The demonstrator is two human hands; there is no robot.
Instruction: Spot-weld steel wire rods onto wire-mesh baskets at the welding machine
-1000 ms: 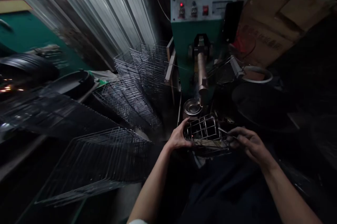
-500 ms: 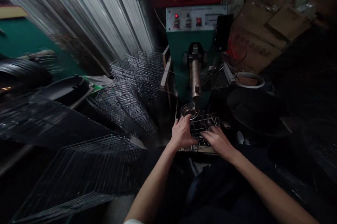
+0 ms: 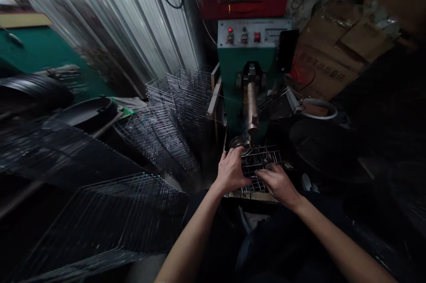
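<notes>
A small metal wire rack (image 3: 262, 156) lies flat under the copper-coloured arm (image 3: 252, 108) of a green spot-welding machine (image 3: 229, 70). My left hand (image 3: 230, 170) is at the rack's left edge, its fingers curved over the side and its thumb across the wires. My right hand (image 3: 278, 182) holds the rack's right part, fingers bent down onto the wires; their tips are partly hidden in the dark. A round metal electrode piece (image 3: 238, 142) sits just beyond my left fingertips, below the machine's arm.
Stacks of wire grids (image 3: 179, 101) stand left of the machine, and a larger wire stack (image 3: 109, 216) lies nearer me. Dark round pans (image 3: 86, 112) are at far left. A cardboard box (image 3: 328, 61) and a round metal-rimmed container (image 3: 319, 109) stand on the right.
The view has shifted slightly, so the machine appears lower and further right. Both hands stay at the wire rack with almost the same pose.
</notes>
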